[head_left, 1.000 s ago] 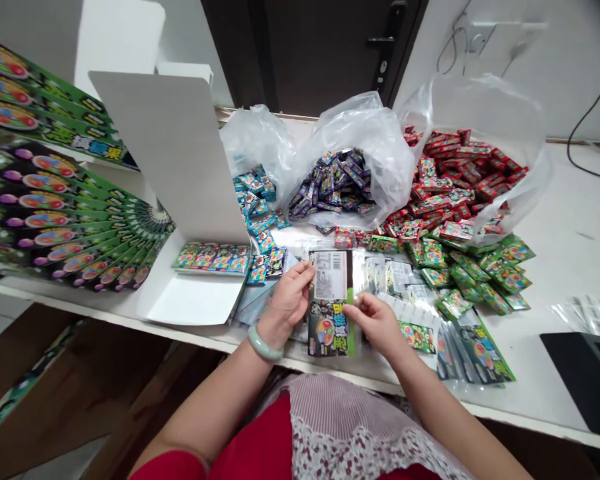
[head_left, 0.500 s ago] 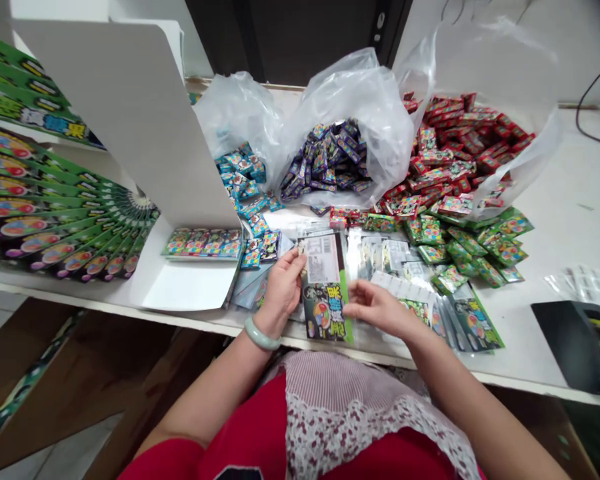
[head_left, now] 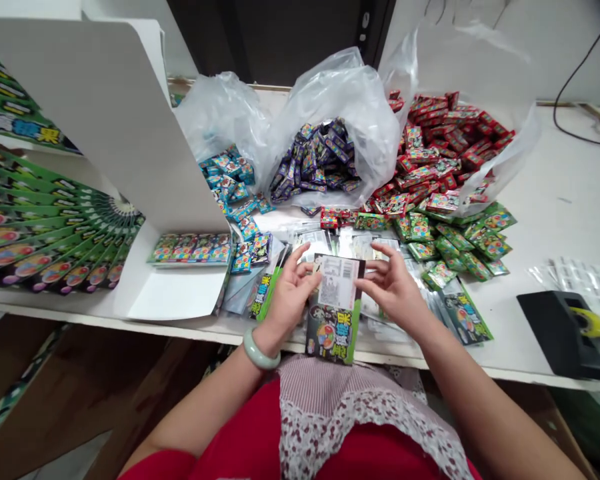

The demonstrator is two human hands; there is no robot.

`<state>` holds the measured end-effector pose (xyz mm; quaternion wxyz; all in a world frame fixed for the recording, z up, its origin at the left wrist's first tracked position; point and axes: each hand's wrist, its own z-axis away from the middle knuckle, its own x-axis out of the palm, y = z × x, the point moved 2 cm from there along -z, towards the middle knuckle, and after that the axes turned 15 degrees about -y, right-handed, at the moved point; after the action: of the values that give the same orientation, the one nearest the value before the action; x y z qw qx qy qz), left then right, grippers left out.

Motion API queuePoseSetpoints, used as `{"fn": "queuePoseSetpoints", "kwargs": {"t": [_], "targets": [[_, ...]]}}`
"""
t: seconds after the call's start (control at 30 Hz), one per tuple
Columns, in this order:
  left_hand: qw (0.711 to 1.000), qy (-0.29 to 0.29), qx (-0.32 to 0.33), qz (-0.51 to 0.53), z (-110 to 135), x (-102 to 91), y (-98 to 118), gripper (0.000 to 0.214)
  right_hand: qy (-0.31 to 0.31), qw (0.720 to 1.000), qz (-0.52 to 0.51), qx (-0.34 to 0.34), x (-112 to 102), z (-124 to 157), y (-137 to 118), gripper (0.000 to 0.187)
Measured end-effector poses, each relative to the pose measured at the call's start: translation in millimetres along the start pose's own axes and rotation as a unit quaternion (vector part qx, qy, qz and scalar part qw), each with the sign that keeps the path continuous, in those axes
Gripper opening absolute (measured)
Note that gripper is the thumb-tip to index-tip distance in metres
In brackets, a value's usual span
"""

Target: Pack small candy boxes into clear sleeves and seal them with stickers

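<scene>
My left hand [head_left: 293,297] and my right hand [head_left: 393,283] hold a candy card in a transparent sleeve [head_left: 331,330] by its sides above the table. A white barcode label [head_left: 337,281] lies on its upper part, with my left thumb and right thumb at the label's edges. A jade bangle [head_left: 260,350] circles my left wrist. Beside my left hand lies another green-edged card [head_left: 265,297]. Loose transparent sleeves [head_left: 325,243] and green candy packets [head_left: 460,243] lie just beyond my hands.
Plastic bags hold purple packets [head_left: 315,160] and red packets [head_left: 445,150]. Teal packets [head_left: 227,177] spill near a white cardboard display box [head_left: 95,120]. Fanned cards [head_left: 40,233] lie left. A black tape dispenser [head_left: 563,330] and label sheet [head_left: 587,287] sit right.
The sleeved card has turned slightly and sits lower, with the label more upright. My right hand has risen to the label's right edge. The view has shifted, moving the table leftward in the frame.
</scene>
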<state>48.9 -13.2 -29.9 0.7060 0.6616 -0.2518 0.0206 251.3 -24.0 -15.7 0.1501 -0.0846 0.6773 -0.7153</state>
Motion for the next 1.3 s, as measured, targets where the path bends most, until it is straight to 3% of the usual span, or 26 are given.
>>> {"fn": "queuePoseSetpoints", "kwargs": {"t": [0.13,0.23,0.33,0.47,0.63,0.7,0.83,0.93,1.03,1.3], "targets": [[0.992,-0.049,-0.007,-0.113,9,-0.7,13,0.051,0.006,0.997,0.06,-0.041,6,-1,-5,0.046],[0.98,-0.083,-0.015,-0.181,13,-4.8,20,0.046,0.028,0.996,0.048,-0.067,14,3,2,0.049],[0.964,-0.077,0.011,-0.254,12,-10.2,25,0.033,0.038,0.995,0.058,-0.067,17,3,6,0.043],[0.943,-0.069,0.064,-0.32,2,-14.5,31,0.016,-0.013,0.993,0.101,-0.056,14,0,-1,0.021],[0.946,-0.137,0.021,-0.293,-13,-13.3,34,0.014,-0.026,0.984,0.159,-0.074,5,-5,-18,0.012],[0.965,-0.122,0.002,-0.233,-16,-13.4,33,0.013,-0.021,0.99,0.12,-0.068,3,-9,-21,0.008],[0.988,-0.104,-0.019,-0.117,-18,-12.7,32,0.033,-0.026,0.998,0.047,-0.038,2,-14,-21,0.025],[0.985,-0.11,-0.005,-0.136,-15,-11.0,35,0.019,-0.042,0.989,0.126,-0.064,4,-12,-28,0.009],[0.982,-0.115,0.024,-0.148,-11,-7.4,39,0.012,-0.061,0.982,0.162,-0.08,10,-10,-38,0.007],[0.982,-0.081,-0.003,-0.171,-16,-1.9,45,0.012,-0.051,0.989,0.135,0.005,16,-25,-48,0.015]]}}
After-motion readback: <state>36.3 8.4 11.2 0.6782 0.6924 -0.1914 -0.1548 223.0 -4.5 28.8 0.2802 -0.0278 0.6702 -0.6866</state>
